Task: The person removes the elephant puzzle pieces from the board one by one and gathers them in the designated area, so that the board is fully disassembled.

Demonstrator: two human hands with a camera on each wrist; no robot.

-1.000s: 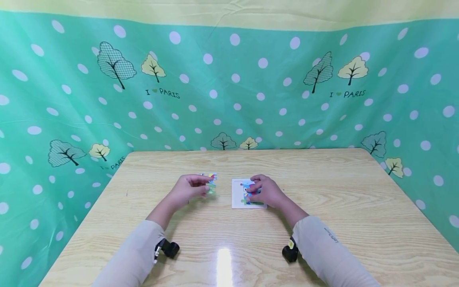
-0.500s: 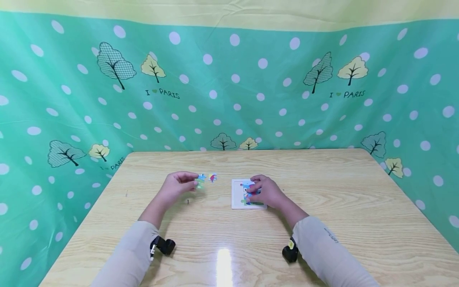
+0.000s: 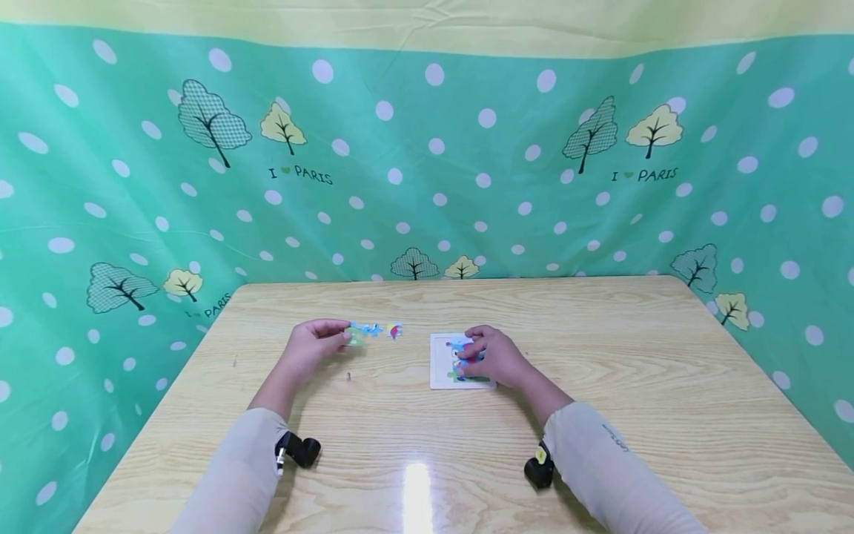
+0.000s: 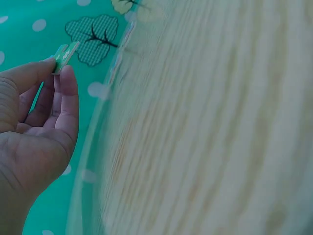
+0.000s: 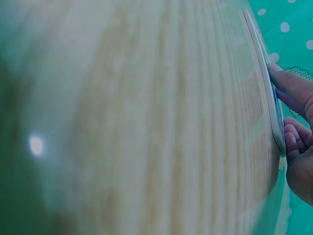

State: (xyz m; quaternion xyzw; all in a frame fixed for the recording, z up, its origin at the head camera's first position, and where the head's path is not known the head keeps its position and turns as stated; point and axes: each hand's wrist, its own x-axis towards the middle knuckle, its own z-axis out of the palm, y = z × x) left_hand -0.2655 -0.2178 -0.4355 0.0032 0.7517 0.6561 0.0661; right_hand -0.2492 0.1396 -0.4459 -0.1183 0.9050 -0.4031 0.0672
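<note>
My left hand (image 3: 310,347) pinches a green jigsaw piece (image 3: 356,337) between thumb and fingertips, left of the board. In the left wrist view that green piece (image 4: 64,58) stands at the tip of the thumb. Close by on the table lie a blue piece (image 3: 371,329) and a piece with pink and yellow (image 3: 394,331). My right hand (image 3: 499,359) rests over a white-framed puzzle board (image 3: 438,374) and touches it with its fingers, covering its right part. A colourful picture (image 3: 457,354) of fitted pieces shows beside those fingers. From the right wrist, the board (image 5: 264,73) appears edge-on.
The wooden table (image 3: 414,423) carries a tiny dark object (image 3: 348,377) below the loose pieces. A green polka-dot cloth (image 3: 427,148) hangs behind and at the sides. Each forearm wears a black wrist camera (image 3: 303,451).
My left hand has moved left with the green piece, from beside the board to past the loose pieces, uncovering them. My right hand has stayed on the board.
</note>
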